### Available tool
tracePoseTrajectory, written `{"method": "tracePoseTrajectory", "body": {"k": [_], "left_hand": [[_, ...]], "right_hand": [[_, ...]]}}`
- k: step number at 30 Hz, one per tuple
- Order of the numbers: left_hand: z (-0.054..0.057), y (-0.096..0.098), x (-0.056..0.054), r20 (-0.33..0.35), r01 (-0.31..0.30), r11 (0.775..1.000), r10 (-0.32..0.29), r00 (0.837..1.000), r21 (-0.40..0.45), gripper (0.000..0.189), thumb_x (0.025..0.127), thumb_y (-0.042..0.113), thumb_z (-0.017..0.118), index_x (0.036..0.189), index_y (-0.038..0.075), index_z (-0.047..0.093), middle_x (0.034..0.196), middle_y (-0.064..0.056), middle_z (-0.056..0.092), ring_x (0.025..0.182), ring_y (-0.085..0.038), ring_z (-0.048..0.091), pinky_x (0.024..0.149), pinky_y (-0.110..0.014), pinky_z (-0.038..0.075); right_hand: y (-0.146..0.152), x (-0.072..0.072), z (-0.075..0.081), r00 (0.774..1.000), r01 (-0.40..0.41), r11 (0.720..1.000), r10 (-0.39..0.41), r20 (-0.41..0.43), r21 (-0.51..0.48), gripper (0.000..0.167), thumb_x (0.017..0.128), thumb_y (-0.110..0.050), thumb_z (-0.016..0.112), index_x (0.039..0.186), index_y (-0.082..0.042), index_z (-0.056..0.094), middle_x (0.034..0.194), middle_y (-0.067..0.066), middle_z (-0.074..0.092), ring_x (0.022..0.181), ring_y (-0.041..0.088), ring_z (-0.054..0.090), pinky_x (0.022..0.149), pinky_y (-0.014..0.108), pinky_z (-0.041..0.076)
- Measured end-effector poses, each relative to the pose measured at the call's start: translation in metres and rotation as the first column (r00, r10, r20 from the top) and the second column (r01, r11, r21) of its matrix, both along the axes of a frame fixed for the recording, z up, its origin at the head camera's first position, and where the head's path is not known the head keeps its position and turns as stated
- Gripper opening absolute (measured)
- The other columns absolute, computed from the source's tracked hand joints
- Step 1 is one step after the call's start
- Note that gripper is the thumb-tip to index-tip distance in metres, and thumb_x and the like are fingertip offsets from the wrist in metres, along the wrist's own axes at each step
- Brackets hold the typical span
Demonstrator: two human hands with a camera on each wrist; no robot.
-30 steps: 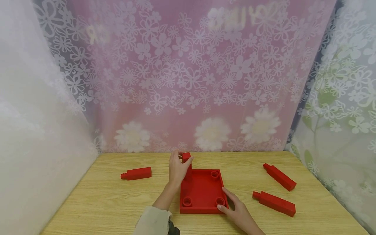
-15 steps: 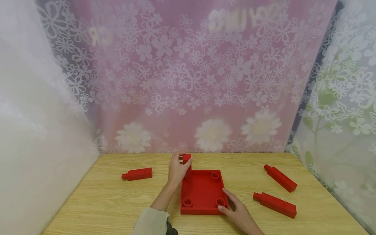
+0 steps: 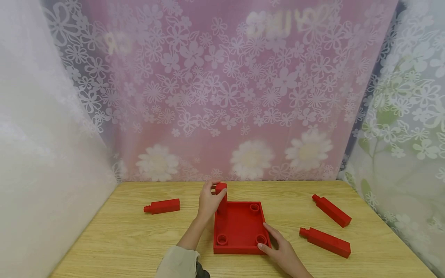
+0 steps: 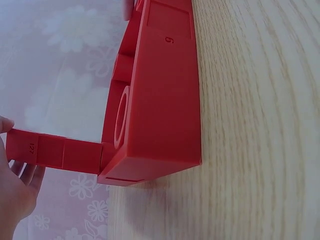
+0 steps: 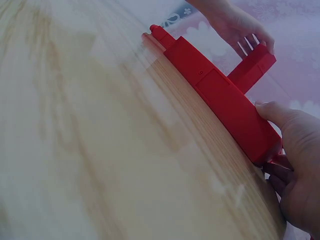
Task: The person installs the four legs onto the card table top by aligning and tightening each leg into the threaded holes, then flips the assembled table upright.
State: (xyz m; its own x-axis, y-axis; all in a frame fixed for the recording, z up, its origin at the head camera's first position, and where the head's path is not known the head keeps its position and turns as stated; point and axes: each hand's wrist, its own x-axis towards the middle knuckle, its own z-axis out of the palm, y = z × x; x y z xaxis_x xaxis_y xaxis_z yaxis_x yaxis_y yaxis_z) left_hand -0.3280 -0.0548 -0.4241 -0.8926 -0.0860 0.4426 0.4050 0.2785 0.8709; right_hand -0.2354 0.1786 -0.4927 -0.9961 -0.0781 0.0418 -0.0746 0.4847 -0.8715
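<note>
Red upright leg (image 3: 223, 202) stands at the far left corner of a shallow red tray (image 3: 240, 227), its lower end meeting the tray inside the walls; how deep it sits cannot be told. Left hand (image 3: 208, 202) grips it near the top: thumb on the near side, other fingers round behind, so the leg's upper part lies between them and its lower shaft runs on below, bare of the fingers in the left wrist view. Right hand (image 3: 281, 251) holds the tray at the near right corner, thumb over the corner by the near right socket (image 3: 261, 239), fingers along the outside of the right wall. Far right socket (image 3: 254, 208) and near left socket (image 3: 222, 239) hold no leg. Three more red legs lie on the wood-grain table (image 3: 121, 239): left leg (image 3: 163, 206) well apart from the tray; far right leg (image 3: 332, 211) and near right leg (image 3: 326, 242) beyond the right hand, near each other. Floral sheet (image 3: 208, 96) behind. Pale sleeve (image 3: 178, 262) on left arm.
</note>
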Motion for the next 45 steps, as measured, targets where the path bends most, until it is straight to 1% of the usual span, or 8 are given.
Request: {"method": "tracePoseTrajectory", "body": {"k": [13, 23, 27, 30, 33, 38, 41, 45], "left_hand": [[0.0, -0.001, -0.004, -0.008, 0.062, 0.998, -0.062, 0.998, 0.009, 0.029, 0.085, 0.005, 0.063, 0.114, 0.002, 0.062, 0.11, -0.014, 0.055, 0.097, -0.027, 0.054, 0.079, -0.035, 0.05], [0.001, -0.001, -0.009, 0.008, 0.068, 0.992, -0.067, 0.998, -0.103, 0.03, 0.088, 0.004, 0.051, 0.116, 0.005, 0.062, 0.114, -0.013, 0.056, 0.091, -0.023, 0.053, 0.072, -0.032, 0.049], [0.001, -0.001, -0.008, -0.001, 0.05, 0.987, -0.051, 0.999, -0.155, 0.032, 0.088, 0.006, 0.05, 0.119, 0.006, 0.061, 0.119, -0.014, 0.055, 0.097, -0.025, 0.052, 0.075, -0.036, 0.049], [0.001, 0.002, -0.005, -0.009, -0.007, 0.984, 0.006, 1.0, -0.18, 0.036, 0.088, 0.012, 0.056, 0.124, 0.005, 0.057, 0.122, -0.014, 0.053, 0.105, -0.028, 0.049, 0.077, -0.041, 0.048], [-0.001, 0.008, -0.002, -0.013, -0.126, 0.974, 0.126, 0.992, -0.19, 0.046, 0.084, 0.023, 0.065, 0.125, 0.005, 0.053, 0.119, -0.012, 0.052, 0.105, -0.027, 0.049, 0.074, -0.041, 0.049], [-0.002, 0.017, -0.001, -0.065, -0.328, 0.919, 0.322, 0.945, -0.217, 0.048, 0.076, 0.035, 0.074, 0.108, 0.006, 0.052, 0.101, -0.008, 0.05, 0.088, -0.021, 0.05, 0.06, -0.032, 0.047], [-0.003, 0.02, -0.002, -0.103, -0.378, 0.9, 0.364, 0.926, -0.216, 0.044, 0.074, 0.033, 0.077, 0.099, 0.007, 0.052, 0.092, -0.005, 0.048, 0.08, -0.018, 0.049, 0.055, -0.029, 0.045], [-0.003, 0.022, -0.003, -0.125, -0.39, 0.901, 0.372, 0.92, -0.19, 0.04, 0.073, 0.029, 0.078, 0.092, 0.007, 0.051, 0.087, -0.003, 0.046, 0.076, -0.018, 0.049, 0.055, -0.029, 0.045]], "right_hand": [[0.001, 0.0, -0.001, 1.0, 0.002, 1.0, -0.002, 0.0, 0.007, 0.073, 0.078, -0.039, 0.071, 0.138, -0.009, 0.042, 0.138, 0.019, 0.038, 0.127, 0.039, 0.03, 0.096, 0.053, 0.032], [0.001, -0.001, -0.003, 1.0, -0.002, 1.0, 0.002, -0.008, 0.004, 0.073, 0.078, -0.039, 0.071, 0.138, -0.01, 0.042, 0.138, 0.017, 0.039, 0.127, 0.037, 0.031, 0.097, 0.051, 0.033], [0.001, -0.001, -0.002, 1.0, -0.002, 1.0, 0.002, -0.01, 0.004, 0.073, 0.079, -0.039, 0.07, 0.138, -0.01, 0.042, 0.138, 0.018, 0.039, 0.127, 0.037, 0.031, 0.097, 0.051, 0.033], [0.001, 0.0, -0.002, 1.0, -0.004, 1.0, 0.004, -0.013, -0.006, 0.072, 0.079, -0.038, 0.071, 0.139, -0.01, 0.042, 0.138, 0.017, 0.039, 0.127, 0.037, 0.032, 0.097, 0.049, 0.034], [0.001, 0.0, -0.002, 1.0, -0.01, 1.0, 0.009, -0.017, -0.018, 0.071, 0.079, -0.036, 0.071, 0.138, -0.009, 0.042, 0.138, 0.017, 0.039, 0.127, 0.036, 0.032, 0.097, 0.049, 0.034], [0.001, 0.0, -0.002, 1.0, -0.014, 1.0, 0.013, -0.028, -0.017, 0.071, 0.079, -0.035, 0.071, 0.138, -0.009, 0.042, 0.138, 0.017, 0.039, 0.127, 0.036, 0.032, 0.097, 0.047, 0.034], [0.001, -0.001, -0.002, 0.999, -0.015, 1.0, 0.015, -0.028, -0.025, 0.071, 0.079, -0.035, 0.071, 0.138, -0.009, 0.042, 0.138, 0.017, 0.039, 0.127, 0.035, 0.032, 0.097, 0.047, 0.034], [0.0, 0.0, -0.001, 0.999, -0.018, 0.999, 0.017, -0.03, -0.028, 0.071, 0.079, -0.035, 0.071, 0.138, -0.008, 0.042, 0.138, 0.018, 0.039, 0.127, 0.036, 0.032, 0.097, 0.048, 0.034]]}}
